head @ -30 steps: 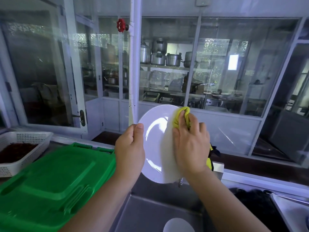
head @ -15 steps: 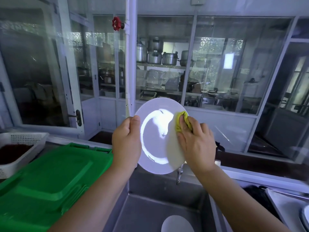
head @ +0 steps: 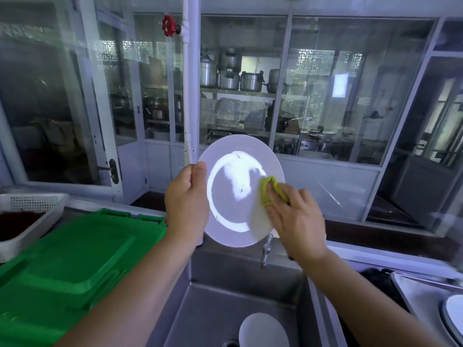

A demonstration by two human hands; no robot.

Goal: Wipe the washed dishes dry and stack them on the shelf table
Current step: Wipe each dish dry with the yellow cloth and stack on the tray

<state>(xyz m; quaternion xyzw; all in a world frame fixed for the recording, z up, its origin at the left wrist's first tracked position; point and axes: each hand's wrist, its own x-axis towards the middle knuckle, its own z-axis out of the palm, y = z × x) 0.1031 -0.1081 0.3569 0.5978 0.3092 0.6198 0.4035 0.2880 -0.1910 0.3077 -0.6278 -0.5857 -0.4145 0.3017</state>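
Observation:
A round white plate (head: pixel 233 161) is held upright above the steel sink (head: pixel 213 314), its face turned toward me. My left hand (head: pixel 186 204) grips its left rim, thumb on the front. My right hand (head: pixel 297 216) presses a yellow-green cloth (head: pixel 269 190) against the plate's right side, fingers curled over the cloth. Another white dish (head: pixel 263 331) lies at the bottom of the sink. At the far right edge, part of a white dish (head: pixel 454 314) rests on a tray.
A green plastic lid (head: pixel 70 266) covers the counter on the left, with a white perforated basket (head: pixel 32 209) of dark contents behind it. A tap (head: pixel 266 251) hangs under the plate. A white pipe with a red valve (head: pixel 169 26) and glass partitions stand behind.
My right hand with the cloth slid down from the plate's upper right edge to its right middle. The plate's face has turned more toward me.

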